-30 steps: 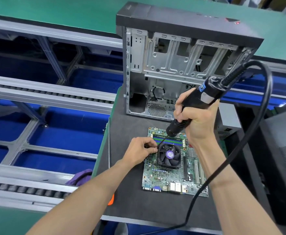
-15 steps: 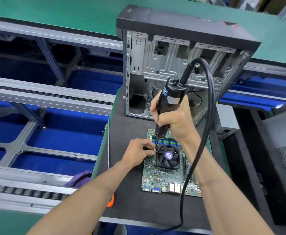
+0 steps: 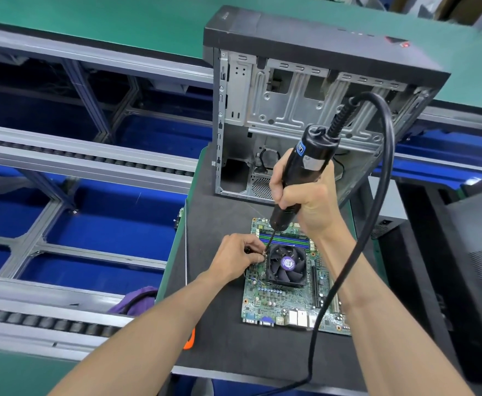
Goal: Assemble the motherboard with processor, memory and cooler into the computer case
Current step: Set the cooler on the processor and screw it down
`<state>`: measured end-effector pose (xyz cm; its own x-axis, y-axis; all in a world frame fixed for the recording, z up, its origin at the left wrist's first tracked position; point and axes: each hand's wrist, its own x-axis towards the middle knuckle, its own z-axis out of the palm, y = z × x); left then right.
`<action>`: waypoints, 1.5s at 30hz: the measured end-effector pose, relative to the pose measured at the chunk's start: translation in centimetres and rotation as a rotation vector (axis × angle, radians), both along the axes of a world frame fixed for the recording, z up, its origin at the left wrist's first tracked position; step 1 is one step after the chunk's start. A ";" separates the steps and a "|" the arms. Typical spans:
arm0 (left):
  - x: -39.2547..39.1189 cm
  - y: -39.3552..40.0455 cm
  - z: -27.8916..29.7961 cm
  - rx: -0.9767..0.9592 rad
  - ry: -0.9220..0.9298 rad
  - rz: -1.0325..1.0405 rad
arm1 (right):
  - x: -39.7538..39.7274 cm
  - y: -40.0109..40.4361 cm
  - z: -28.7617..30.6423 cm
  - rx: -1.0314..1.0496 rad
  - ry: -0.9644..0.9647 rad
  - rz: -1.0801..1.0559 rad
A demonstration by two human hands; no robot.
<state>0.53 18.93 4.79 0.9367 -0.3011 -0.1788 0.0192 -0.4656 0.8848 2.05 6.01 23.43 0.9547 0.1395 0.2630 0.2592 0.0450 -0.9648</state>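
Note:
A green motherboard [image 3: 279, 305] lies flat on the black mat, with memory sticks along its far edge and a black cooler fan [image 3: 287, 264] on top. My right hand [image 3: 305, 201] grips a black electric screwdriver [image 3: 299, 172] nearly upright, its bit touching the cooler's far left corner. My left hand [image 3: 237, 257] pinches a small screw at that corner, right by the bit's tip. Behind the board stands the open computer case [image 3: 305, 110], its bare metal inside facing me.
The black mat [image 3: 220, 350] covers a narrow green-edged table. The screwdriver's thick black cable [image 3: 377, 224] loops over my right arm down to the near edge. Conveyor rails and blue bins lie to the left. Dark boxes stand at the right. An orange object [image 3: 190, 340] sits at the mat's left edge.
My right hand swung the screwdriver from a slant at the right to nearly upright over the cooler's far left corner. My left hand stayed at that corner.

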 end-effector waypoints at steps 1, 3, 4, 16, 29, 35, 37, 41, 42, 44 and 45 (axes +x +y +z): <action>0.0 0.0 0.0 -0.001 0.000 0.001 | 0.1 -0.2 0.0 0.004 0.001 -0.013; 0.1 -0.1 0.0 -0.002 0.000 0.004 | 0.4 -0.5 -0.2 0.027 0.011 -0.019; 0.1 -0.1 0.0 0.000 0.000 0.006 | 0.4 -0.6 -0.3 0.032 0.012 -0.009; -0.1 -0.2 0.5 0.033 -0.012 0.003 | 0.1 -0.5 0.0 0.057 0.017 0.006; -2.1 -0.2 2.4 0.063 0.094 -0.014 | -2.1 -1.8 1.3 0.042 0.008 0.006; -2.6 -0.6 3.9 0.094 0.168 -0.006 | -4.4 -1.3 2.7 0.048 -0.034 -0.018; -3.0 -0.9 4.6 0.091 0.159 0.094 | -5.3 -0.7 3.6 0.057 -0.066 -0.014; -3.4 -1.2 7.0 -0.196 0.216 0.554 | -7.2 1.0 4.4 0.022 -0.148 0.015; -3.4 -1.2 7.9 -0.436 0.304 0.589 | -7.7 1.5 4.2 0.006 -0.178 0.035; -3.6 -0.3 9.9 -0.838 0.381 0.444 | -8.8 2.5 3.0 -0.072 -0.261 0.042; -3.9 0.5 11.1 -0.952 0.371 0.327 | -9.2 3.1 2.2 -0.139 -0.320 0.033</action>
